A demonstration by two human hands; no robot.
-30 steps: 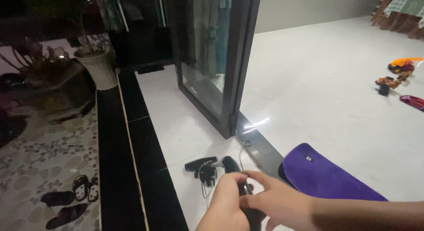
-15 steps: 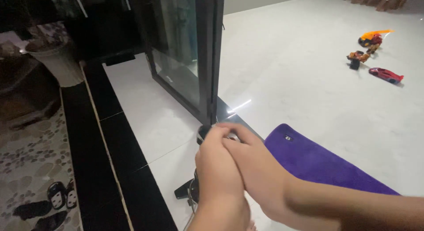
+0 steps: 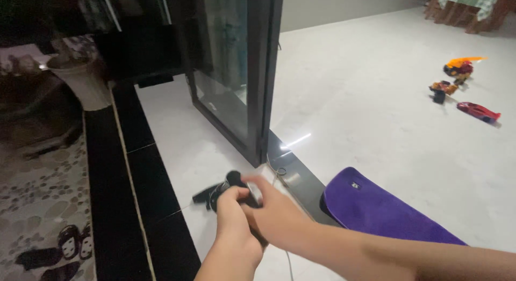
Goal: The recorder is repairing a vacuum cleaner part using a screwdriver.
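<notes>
Low in the middle of the frame, the left hand (image 3: 232,223) was curled shut around a black handle-like object (image 3: 234,180), whose rounded top stood out above the knuckles. The right hand (image 3: 271,214) reached in from the lower right and lay over the same object, fingers bent and blurred, so how firmly it gripped could not be told. A thin pale cord (image 3: 286,255) ran down from under the hands toward the bottom edge. Just left of the hands, a small black gadget (image 3: 206,194) lay on the white floor tiles (image 3: 177,136). To the lower right, a purple mat (image 3: 376,211) lay flat, bearing a small dark rectangular label (image 3: 355,185) near its upper left corner; its marking was too small to make out. Above the hands, a black-framed glass door (image 3: 242,76) stood upright in the upper centre, its foot on a dark track. A glossy black tiled strip (image 3: 126,205) ran down the left side, beside a pebble-patterned floor with dark sandals (image 3: 56,251) at the lower left. A white plant pot (image 3: 86,84) stood at the upper left. Well apart at the upper right, a red toy car (image 3: 478,111) and colourful toy figures (image 3: 454,76) lay on the pale floor.
</notes>
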